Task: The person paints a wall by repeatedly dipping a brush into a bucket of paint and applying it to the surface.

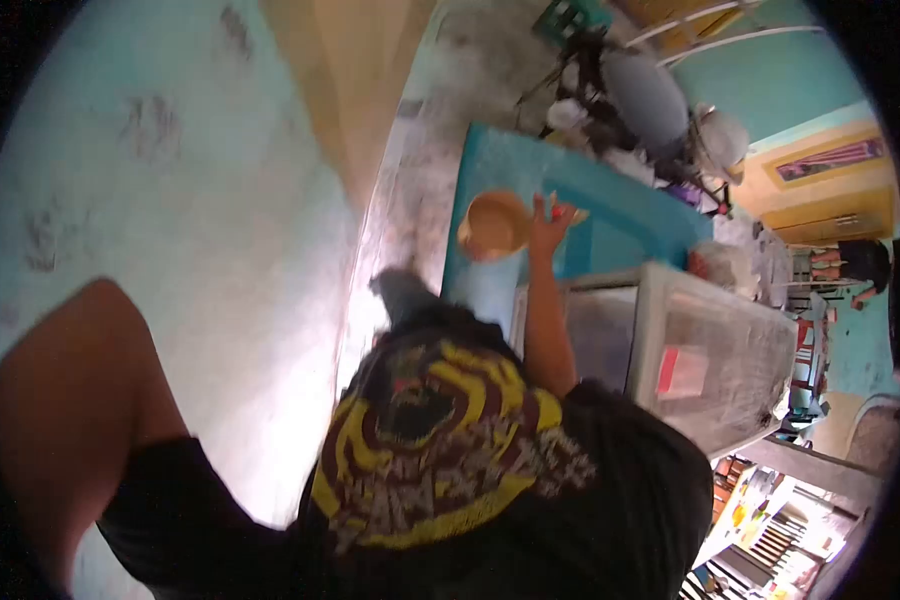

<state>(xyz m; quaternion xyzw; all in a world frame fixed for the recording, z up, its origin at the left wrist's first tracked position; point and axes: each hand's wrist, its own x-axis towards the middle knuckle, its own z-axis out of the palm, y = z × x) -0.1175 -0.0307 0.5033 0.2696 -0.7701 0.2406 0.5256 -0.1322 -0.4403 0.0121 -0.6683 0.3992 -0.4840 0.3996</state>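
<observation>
My right hand (551,228) reaches out over a teal table (610,235). A small red thing (557,212) shows among its fingers, too small and blurred to name; at least one finger sticks out from it. Just beside the hand, at the table's edge, sits a round orange-tan bowl (498,225), apart from the fingers as far as I can tell. My left arm is bent at the lower left of the head view, its elbow raised. The left hand itself lies outside the picture.
A white-framed, clear-topped case (715,360) with a red and white label stands against the table. Beyond the table are a grey round pan (645,95) and clutter. Another person (855,265) is far right. A pale green wall (190,180) rises at left.
</observation>
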